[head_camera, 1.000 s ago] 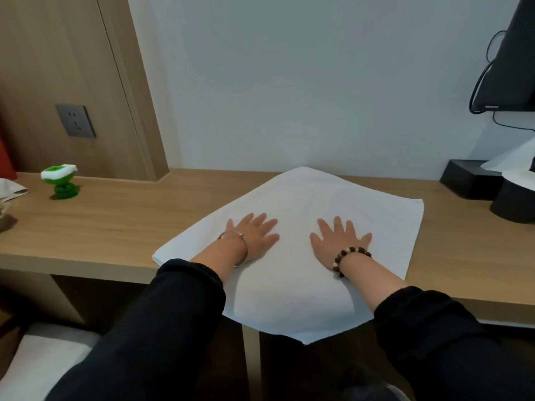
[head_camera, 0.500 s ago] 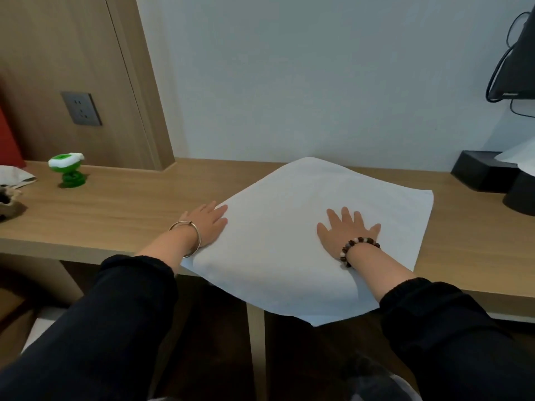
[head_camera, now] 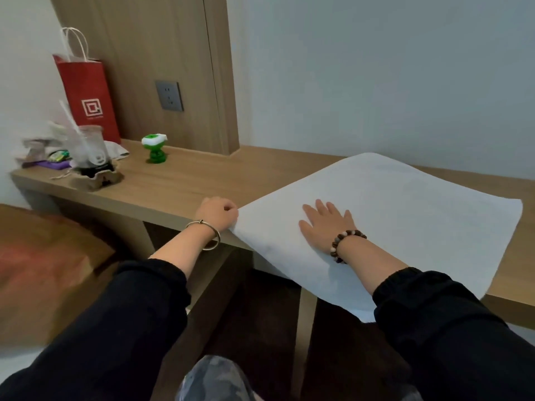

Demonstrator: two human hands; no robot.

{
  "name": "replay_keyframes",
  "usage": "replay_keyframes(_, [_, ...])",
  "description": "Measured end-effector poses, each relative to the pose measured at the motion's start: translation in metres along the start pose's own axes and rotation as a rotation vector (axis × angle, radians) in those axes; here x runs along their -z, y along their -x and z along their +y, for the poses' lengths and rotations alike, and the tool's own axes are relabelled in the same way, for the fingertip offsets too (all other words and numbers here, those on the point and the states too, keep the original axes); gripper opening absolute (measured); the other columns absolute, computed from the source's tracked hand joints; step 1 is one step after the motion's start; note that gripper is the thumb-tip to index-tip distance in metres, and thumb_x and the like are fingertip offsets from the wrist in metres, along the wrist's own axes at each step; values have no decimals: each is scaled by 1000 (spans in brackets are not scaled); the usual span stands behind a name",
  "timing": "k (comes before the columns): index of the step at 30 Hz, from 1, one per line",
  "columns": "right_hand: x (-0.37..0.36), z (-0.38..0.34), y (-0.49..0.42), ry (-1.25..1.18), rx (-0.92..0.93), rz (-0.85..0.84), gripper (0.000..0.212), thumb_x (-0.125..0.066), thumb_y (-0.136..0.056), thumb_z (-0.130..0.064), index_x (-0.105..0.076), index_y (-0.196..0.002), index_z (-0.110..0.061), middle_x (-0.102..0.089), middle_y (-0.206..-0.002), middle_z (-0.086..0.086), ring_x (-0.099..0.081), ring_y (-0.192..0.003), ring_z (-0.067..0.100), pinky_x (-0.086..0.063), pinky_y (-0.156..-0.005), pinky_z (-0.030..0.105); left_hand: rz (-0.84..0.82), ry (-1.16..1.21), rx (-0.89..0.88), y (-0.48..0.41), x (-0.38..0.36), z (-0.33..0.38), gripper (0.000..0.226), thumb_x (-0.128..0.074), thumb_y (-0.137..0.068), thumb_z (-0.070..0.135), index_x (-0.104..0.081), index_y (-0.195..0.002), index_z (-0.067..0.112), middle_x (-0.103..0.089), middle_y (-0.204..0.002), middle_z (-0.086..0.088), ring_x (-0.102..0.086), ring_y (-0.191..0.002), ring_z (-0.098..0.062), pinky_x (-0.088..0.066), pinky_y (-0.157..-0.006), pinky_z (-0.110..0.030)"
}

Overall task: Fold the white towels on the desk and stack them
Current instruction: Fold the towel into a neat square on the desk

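A white towel point(head_camera: 405, 215) lies spread flat on the wooden desk point(head_camera: 202, 183), turned like a diamond, its near corner hanging over the front edge. My left hand point(head_camera: 217, 211), with a thin metal bangle on the wrist, is closed in a fist on the towel's left corner at the desk's front edge. My right hand point(head_camera: 325, 224), with a bead bracelet on the wrist, lies flat with fingers spread on the towel's left part, pressing it down.
At the desk's far left stand a red paper bag point(head_camera: 86, 94), a glass jar point(head_camera: 92, 151) in a cardboard holder and a small green toy point(head_camera: 155, 150). A wall socket point(head_camera: 169, 95) sits in the wood panel behind. The desk's front edge runs just under my wrists.
My left hand slid off the towel's middle to its left corner and closed on it. My right hand stayed flat on the towel. The view swung left, revealing the red bag and jar.
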State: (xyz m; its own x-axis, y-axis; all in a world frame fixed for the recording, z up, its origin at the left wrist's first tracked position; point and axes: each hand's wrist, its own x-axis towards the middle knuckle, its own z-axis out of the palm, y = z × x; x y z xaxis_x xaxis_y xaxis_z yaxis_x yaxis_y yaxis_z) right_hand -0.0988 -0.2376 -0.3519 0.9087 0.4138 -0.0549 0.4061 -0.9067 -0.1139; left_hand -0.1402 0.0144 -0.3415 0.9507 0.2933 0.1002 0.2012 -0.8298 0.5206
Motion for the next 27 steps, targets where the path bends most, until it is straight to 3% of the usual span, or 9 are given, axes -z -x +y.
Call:
replay_keyframes(3, [-2,0,-2,-11,2,25,57,-14,-96,-49,-10,-150,-30,2,-160,-1,2,-146,22,-2,-114,52,-73,120,135,0,18,-7,26,-53,-88,17,-59,-62,17,-55,-65,1,-48,-66,-16,-39,-57,-26])
replay_keyframes(5, [-3,-1,-2,-15,-7,31,57,-14,-96,-49,-10,-150,-30,2,-160,-1,2,-146,21,-2,-115,51,-139,129,170,0,27,-4,33,-55,-88,19,-51,-56,16,-50,-59,0,-42,-60,-15,-33,-55,-26])
replay_keyframes(12, [-5,1,-4,-22,-8,68,58,-15,-96,-48,-14,-149,-28,-3,-160,-1,-2,-146,20,-5,-115,51,-263,347,299,-2,36,12,17,-56,-90,20,-54,-75,14,-48,-58,1,-40,-48,-11,-34,-44,-18])
replay_keyframes(18, [-5,2,-5,-21,-12,64,57,-16,-96,-48,-13,-150,-28,-3,-160,-2,-2,-146,19,-4,-115,50,-260,255,328,-4,30,18,19,-60,-87,28,-57,-83,10,-52,-74,-5,-45,-65,-20,-36,-58,-26])
replay_keyframes(22, [-6,6,-2,-15,-8,76,59,-15,-96,-49,-13,-150,-27,-3,-160,-3,-3,-146,17,-4,-115,49,-291,66,194,0,36,15,30,-56,-91,24,-53,-64,12,-52,-63,-5,-44,-58,-20,-40,-61,-28])
replay_keyframes(24, [-4,12,1,-5,-22,56,59,-13,-95,-52,-11,-150,-29,-2,-160,-5,-1,-146,17,-3,-116,49,-359,-7,153,2,40,16,30,-54,-92,20,-52,-64,11,-51,-61,-5,-44,-55,-18,-41,-58,-28])
replay_keyframes(27, [1,19,7,-33,-2,19,56,-19,-96,-51,-16,-149,-32,-6,-159,-6,-4,-146,16,-3,-115,51,-593,-109,135,3,46,23,28,-55,-93,16,-50,-67,8,-48,-60,-5,-42,-51,-15,-41,-50,-23])
